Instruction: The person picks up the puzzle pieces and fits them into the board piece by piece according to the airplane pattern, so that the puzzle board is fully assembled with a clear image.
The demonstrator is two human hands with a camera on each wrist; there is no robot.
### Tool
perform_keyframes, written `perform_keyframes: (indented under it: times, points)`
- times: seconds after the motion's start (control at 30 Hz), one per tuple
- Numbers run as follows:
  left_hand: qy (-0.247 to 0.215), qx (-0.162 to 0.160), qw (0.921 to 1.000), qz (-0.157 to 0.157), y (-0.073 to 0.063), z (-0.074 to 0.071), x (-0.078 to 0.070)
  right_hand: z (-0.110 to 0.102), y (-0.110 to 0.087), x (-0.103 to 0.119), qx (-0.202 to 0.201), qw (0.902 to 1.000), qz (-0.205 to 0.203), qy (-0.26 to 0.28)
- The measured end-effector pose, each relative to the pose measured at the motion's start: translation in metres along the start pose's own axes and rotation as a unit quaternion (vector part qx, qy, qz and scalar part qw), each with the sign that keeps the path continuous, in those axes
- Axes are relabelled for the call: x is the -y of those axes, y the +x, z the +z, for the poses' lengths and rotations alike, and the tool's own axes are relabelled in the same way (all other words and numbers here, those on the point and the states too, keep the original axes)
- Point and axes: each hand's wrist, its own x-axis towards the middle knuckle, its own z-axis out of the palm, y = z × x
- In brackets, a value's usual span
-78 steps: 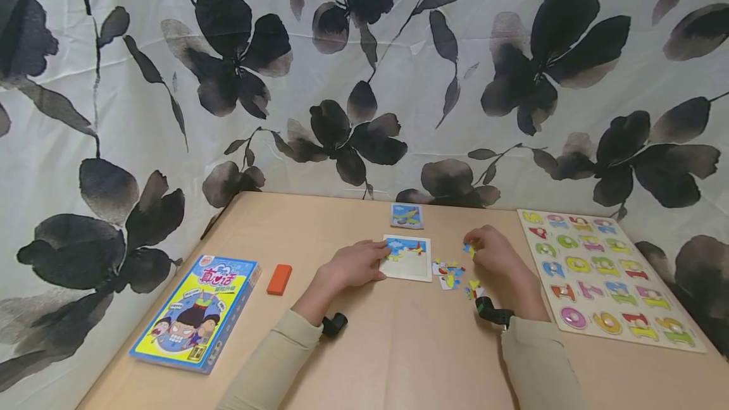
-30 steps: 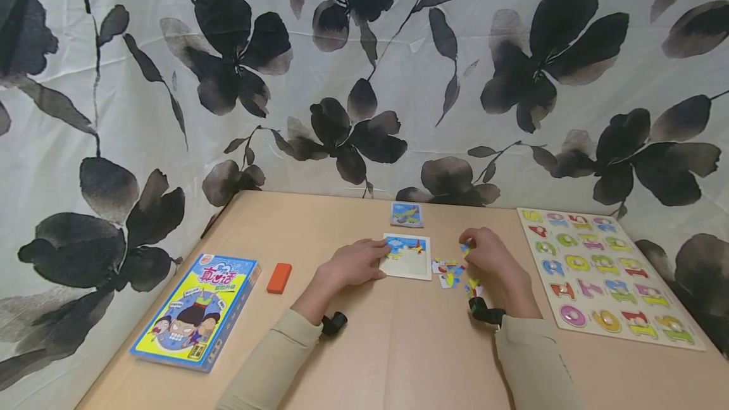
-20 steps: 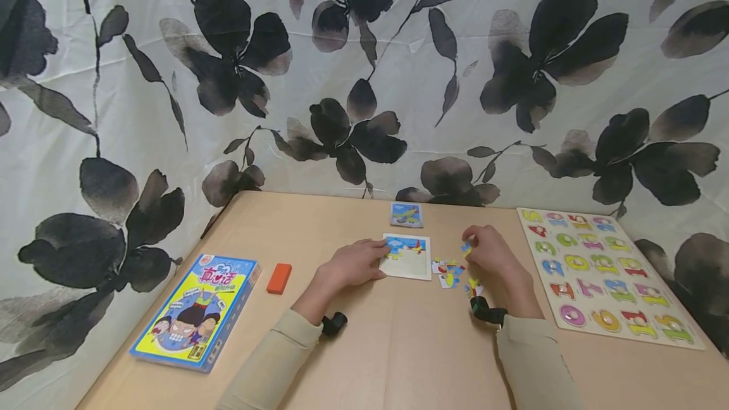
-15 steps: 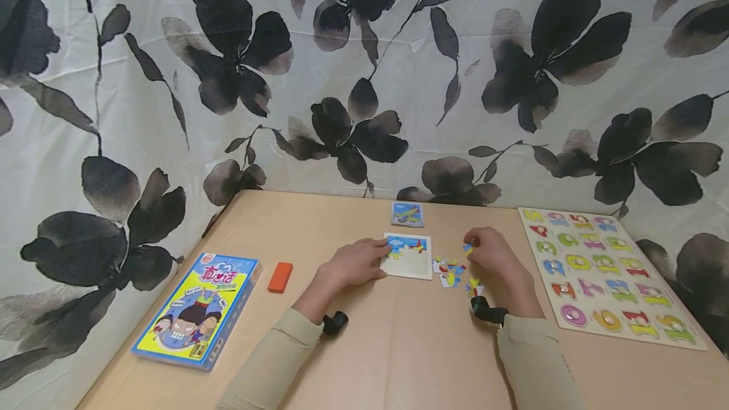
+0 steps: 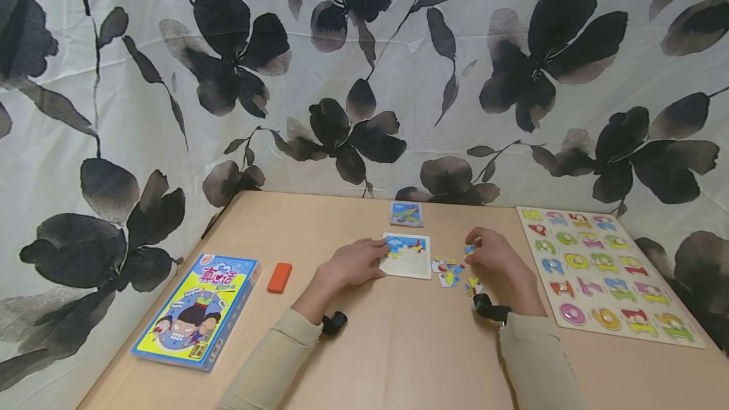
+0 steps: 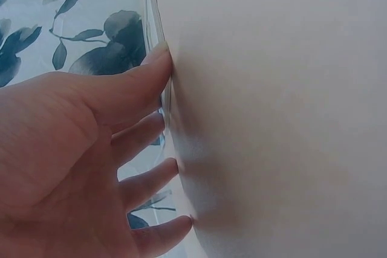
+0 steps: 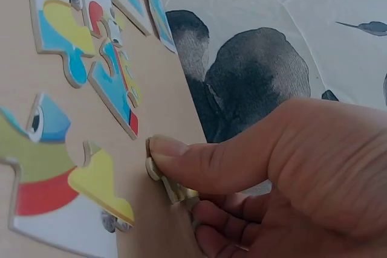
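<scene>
My left hand (image 5: pixel 355 262) lies at the left side of a small puzzle tray (image 5: pixel 411 270), its fingertips resting at the tray's edge. Some blue-and-yellow pieces fill the tray's upper part; below them the pale base shows. In the left wrist view my thumb (image 6: pixel 142 80) touches the thin edge and the other fingers are spread. My right hand (image 5: pixel 497 250) pinches a small puzzle piece (image 5: pixel 469 249) between thumb and fingers, right of the tray. Seen from the right wrist, the pinched piece (image 7: pixel 171 187) is mostly hidden behind the thumb. Several loose puzzle pieces (image 5: pixel 448 272) lie between hand and tray.
A small picture card (image 5: pixel 407 214) of an airplane lies behind the tray. To the right is a large board of colourful shapes (image 5: pixel 604 277). At left are a blue-and-yellow box (image 5: pixel 196 312) and an orange block (image 5: pixel 279 278). A floral cloth (image 5: pixel 353 68) hangs behind the table.
My right hand has shifted slightly left and back to the right, still pinching the puzzle piece, which shows at a slightly different angle. The left hand and the tray stay put.
</scene>
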Motion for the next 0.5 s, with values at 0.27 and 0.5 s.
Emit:
perform_keyframes:
  times: [0.27,0.5]
  points:
    - [-0.005,-0.004,1.0000,0.000,0.0000,-0.0001,0.0008,-0.0029,-0.0016,0.0031,-0.006,0.9999,-0.002,0.010]
    - [-0.003,-0.007,1.0000,0.001,0.0010,0.0025,0.0021,-0.0031,0.0002,0.0041,-0.018,0.9996,-0.012,0.019]
